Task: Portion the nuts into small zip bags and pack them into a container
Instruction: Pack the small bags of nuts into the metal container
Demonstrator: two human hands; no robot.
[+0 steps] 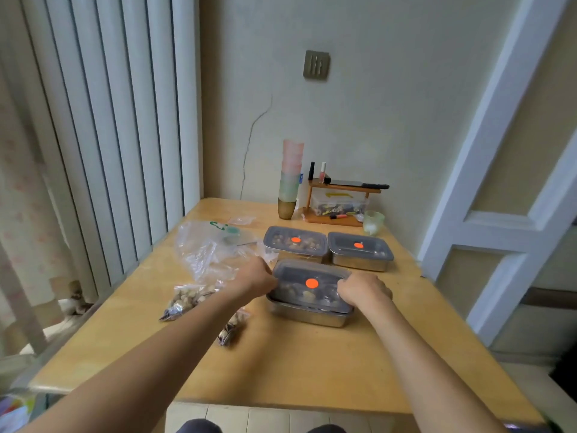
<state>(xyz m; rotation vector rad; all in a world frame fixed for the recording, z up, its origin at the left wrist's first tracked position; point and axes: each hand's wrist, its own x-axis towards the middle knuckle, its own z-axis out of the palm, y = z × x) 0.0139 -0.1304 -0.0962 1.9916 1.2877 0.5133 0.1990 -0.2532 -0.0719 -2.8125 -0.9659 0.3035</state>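
From the head view, the person leans over the wooden worktop (281, 364) with both hands on the nearest steel container (312, 317), which sits in the middle of the worktop. Its grey lid (309, 273), marked with an orange dot, lies tilted over the tin, far edge raised. It looks like a lid being pressed on or lifted off; I cannot tell which. The left hand (254, 278) grips the lid's edge at 9 o'clock, fingers curled round it. The right hand (362, 290) grips the edge at 3 o'clock, fingers curled over it. Holding opposite ends keeps the lid level and the tin from sliding.

Nuts show dimly through the lid. Toward 12 o'clock stand two more lidded containers (295, 243) (360, 250), side by side, set out of the way. At 9 o'clock lies a filled bag of nuts (187, 301), and a second filled bag (232, 329) lies near 8 o'clock, both within reach for packing. Loose empty plastic bags (209, 248) are heaped toward 10 o'clock.
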